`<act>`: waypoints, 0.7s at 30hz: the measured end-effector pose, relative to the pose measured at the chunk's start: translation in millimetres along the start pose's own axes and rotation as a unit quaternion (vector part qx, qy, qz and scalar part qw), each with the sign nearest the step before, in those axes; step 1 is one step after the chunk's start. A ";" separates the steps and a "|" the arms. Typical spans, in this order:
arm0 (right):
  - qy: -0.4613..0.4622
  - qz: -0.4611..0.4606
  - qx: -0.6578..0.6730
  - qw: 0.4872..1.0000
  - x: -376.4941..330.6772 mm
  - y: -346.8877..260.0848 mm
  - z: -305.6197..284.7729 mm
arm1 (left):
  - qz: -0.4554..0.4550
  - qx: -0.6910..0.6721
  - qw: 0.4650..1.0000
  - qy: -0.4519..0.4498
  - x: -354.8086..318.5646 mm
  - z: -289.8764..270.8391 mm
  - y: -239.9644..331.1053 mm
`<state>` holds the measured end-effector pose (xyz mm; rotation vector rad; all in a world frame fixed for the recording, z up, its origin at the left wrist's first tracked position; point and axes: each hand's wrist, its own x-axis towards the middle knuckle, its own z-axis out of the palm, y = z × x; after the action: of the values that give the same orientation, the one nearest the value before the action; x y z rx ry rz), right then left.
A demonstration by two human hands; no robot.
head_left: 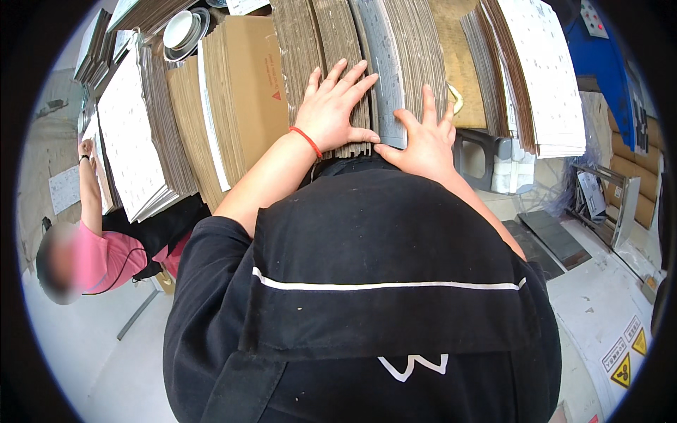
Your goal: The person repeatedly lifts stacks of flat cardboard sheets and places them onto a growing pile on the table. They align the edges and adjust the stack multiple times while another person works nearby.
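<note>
Upper centre of frame: we record 2 bare hands on corrugated cardboard sheets standing edge-up in rows. Left hand (335, 109): open, fingers spread across the edges of the brown corrugated stack (302, 46); nothing seen enclosed in its grip. A red cord bracelet (305, 141) circles that wrist. Right hand (427, 141): open, fingers fanned over the near end of the right-hand corrugated stack (417, 53), thumb well apart from them; we cannot tell whether its fingertips press. The 2 thumbs point toward each other near the lower end of a blue-grey printed sheet (384, 67), between both stacks. Upper right: white printed sheets (546, 70). Upper left: white bowls (181, 29). Far left: a co-worker in pink (109, 261).
</note>
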<state>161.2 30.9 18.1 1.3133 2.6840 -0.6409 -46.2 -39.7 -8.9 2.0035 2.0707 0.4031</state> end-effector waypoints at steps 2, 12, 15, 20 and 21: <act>0.012 -0.006 0.006 1.000 -0.6 1.4 1.4 | 0.005 -0.006 1.000 0.005 -0.3 0.5 -1.5; 0.048 -0.034 0.025 0.998 -1.0 7.6 10.6 | 0.005 0.010 1.000 0.015 1.2 4.5 1.3; 0.044 -0.057 -0.006 0.997 -0.4 13.0 18.7 | 0.010 0.014 1.000 0.022 3.4 6.0 2.8; 0.044 -0.043 -0.003 0.998 -2.5 5.2 14.1 | 0.025 0.030 0.999 0.031 3.0 12.0 -1.5; 0.046 -0.039 -0.004 0.998 -2.3 4.3 14.5 | 0.032 0.027 0.999 0.031 2.9 12.8 -3.2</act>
<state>164.4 25.6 4.0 1.2727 2.8191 -0.5908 -44.8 -36.4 -21.9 2.1186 2.0801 0.4313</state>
